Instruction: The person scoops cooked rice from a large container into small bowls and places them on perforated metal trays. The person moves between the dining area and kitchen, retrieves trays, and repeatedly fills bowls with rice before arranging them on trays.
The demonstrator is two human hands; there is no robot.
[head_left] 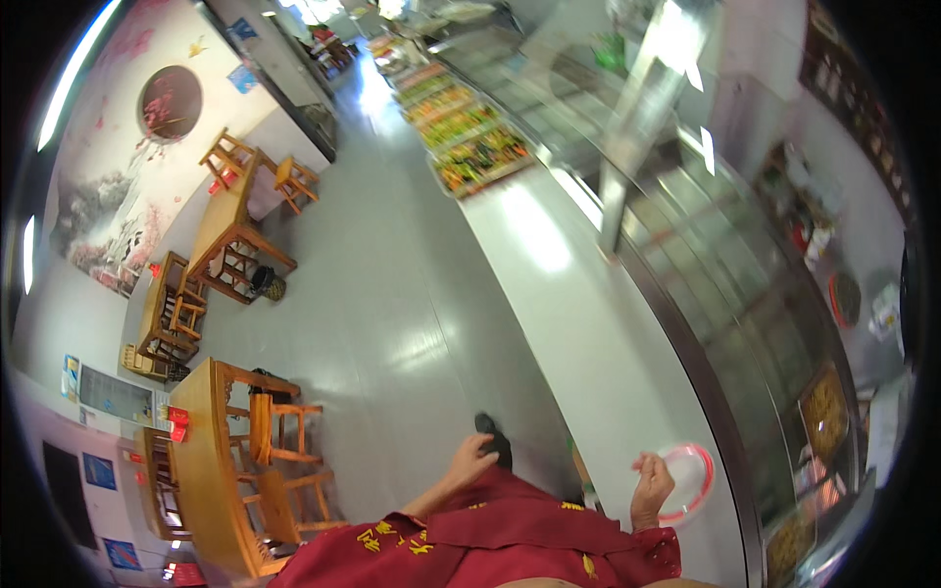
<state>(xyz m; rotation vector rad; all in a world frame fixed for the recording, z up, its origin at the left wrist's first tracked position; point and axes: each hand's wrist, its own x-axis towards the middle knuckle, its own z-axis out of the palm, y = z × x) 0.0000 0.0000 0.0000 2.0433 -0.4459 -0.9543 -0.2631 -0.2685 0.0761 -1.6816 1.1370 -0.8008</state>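
Note:
My left hand [472, 461] hangs in front of the dark red apron [529, 530], its fingers loosely bent and slightly apart, with nothing seen in it. Over the pale counter [588, 372], my right hand [651, 490] has its fingers curled together. Whether something small is between them is hidden. Right beside that hand lies a round, pale dish with a red rim [708, 470]. The hand overlaps its left edge in the head view; I cannot tell whether they touch.
Several trays of mixed vegetable dishes [480, 157] line the counter's far end. A glass-fronted case [725, 284] runs along its right, with food trays [825, 416] behind the glass. Wooden tables [196, 451] and stools [294, 181] stand left. A dark basket [267, 283] sits on the grey floor [392, 294].

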